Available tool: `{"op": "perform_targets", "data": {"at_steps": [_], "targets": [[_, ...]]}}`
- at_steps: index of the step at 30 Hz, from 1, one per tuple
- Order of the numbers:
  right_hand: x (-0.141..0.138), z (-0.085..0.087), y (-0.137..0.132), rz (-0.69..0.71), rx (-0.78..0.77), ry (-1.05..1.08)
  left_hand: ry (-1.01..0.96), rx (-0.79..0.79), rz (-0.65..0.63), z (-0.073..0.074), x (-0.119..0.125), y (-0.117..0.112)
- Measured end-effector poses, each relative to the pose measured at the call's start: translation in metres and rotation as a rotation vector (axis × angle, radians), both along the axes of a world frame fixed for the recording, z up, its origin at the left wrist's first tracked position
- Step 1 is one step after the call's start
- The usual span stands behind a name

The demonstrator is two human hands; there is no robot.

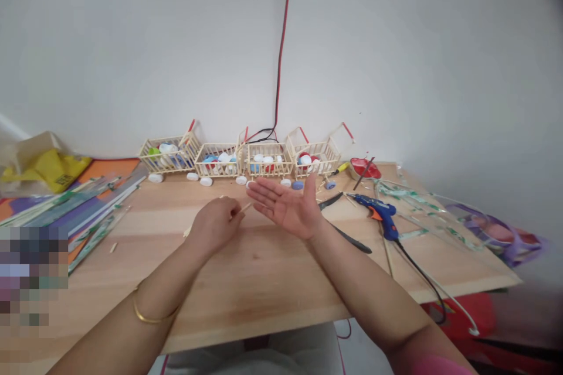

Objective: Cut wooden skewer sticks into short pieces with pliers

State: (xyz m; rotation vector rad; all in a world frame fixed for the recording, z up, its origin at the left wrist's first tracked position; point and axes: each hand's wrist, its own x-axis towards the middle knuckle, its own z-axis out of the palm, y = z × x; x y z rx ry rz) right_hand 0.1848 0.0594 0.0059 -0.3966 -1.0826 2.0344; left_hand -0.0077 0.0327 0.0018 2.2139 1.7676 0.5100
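We look down on a smooth wooden table (259,281) with pale, streaky grain, set against a plain gray wall (176,41). Along its far side stand four small carts (269,171), boxy open baskets of thin, pale wooden sticks, with red-topped handles and round, flat wheels (206,181), some white and some bluish. Rounded white, blue and red pieces (223,157) fill them. In front, over the middle of the table, our left hand (217,220) turns its back up, fingers curled, pinching one slim, straight stick (245,208) between thumb and fingertips. The stick points toward our right hand (288,205), its tip just beside those fingertips; we cannot tell whether they touch. The right hand is spread flat, palm facing us, thumb upright, fingers reaching leftward, holding nothing. Both forearms slant inward from the lower corners, a smooth gold bangle (153,319) circling the left one. To the right lie a blue plastic glue gun (387,220) with an orange trigger and glossy, green-printed clear wrappers (453,222).
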Motion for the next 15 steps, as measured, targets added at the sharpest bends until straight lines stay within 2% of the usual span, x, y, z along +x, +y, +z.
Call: {"op": "perform_targets", "data": {"at_steps": [4, 6, 12, 15], "targets": [[-0.005, -0.005, -0.001, 0.01, -0.085, -0.119, 0.306, -0.002, -0.01, -0.001, 0.0, -0.004], [-0.008, -0.011, -0.003, 0.028, 0.026, -0.29, 0.383, -0.024, -0.016, -0.002, -0.001, -0.005], [-0.011, -0.022, -0.015, 0.008, 0.87, -0.833, 0.412, -0.077, 0.0, 0.0, -0.007, 0.0], [-0.011, -0.024, -0.015, -0.015, 1.163, -1.007, 0.38, -0.041, 0.021, 0.001, -0.009, 0.003]]}}
